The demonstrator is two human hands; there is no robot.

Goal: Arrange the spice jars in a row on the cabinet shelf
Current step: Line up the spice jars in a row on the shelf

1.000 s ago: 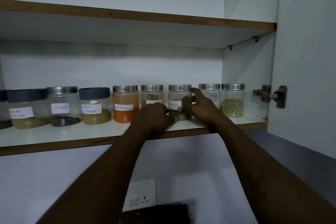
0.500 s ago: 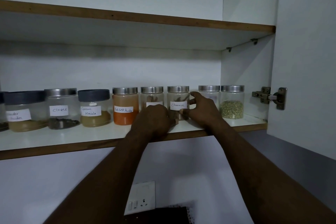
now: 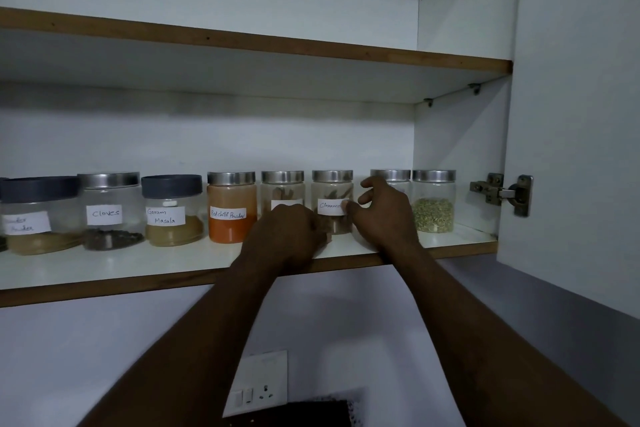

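Several spice jars stand in a row on the white cabinet shelf (image 3: 138, 263). From the left I see a dark-lidded powder jar (image 3: 38, 215), cloves jar (image 3: 110, 211), garam masala jar (image 3: 172, 210) and red chilli powder jar (image 3: 231, 206). After them comes a jar (image 3: 283, 187) half hidden by my left hand, then the cinnamon jar (image 3: 331, 199), a jar (image 3: 390, 176) behind my right hand and a green seed jar (image 3: 433, 204). My left hand (image 3: 291, 236) rests on the shelf, fingers curled at the cinnamon jar's base. My right hand (image 3: 384, 215) touches its label with the thumb, fingers lifted off.
The open cabinet door (image 3: 575, 114) hangs at the right on a metal hinge (image 3: 502, 192). An upper shelf (image 3: 242, 42) runs above the jars. Below the cabinet, a wall socket (image 3: 258, 381) sits over a dark object (image 3: 294, 414).
The cinnamon jar has been turned so its label faces front. My right fingers, wrapped on the jar before, have come off it. My left hand has stayed at its base.
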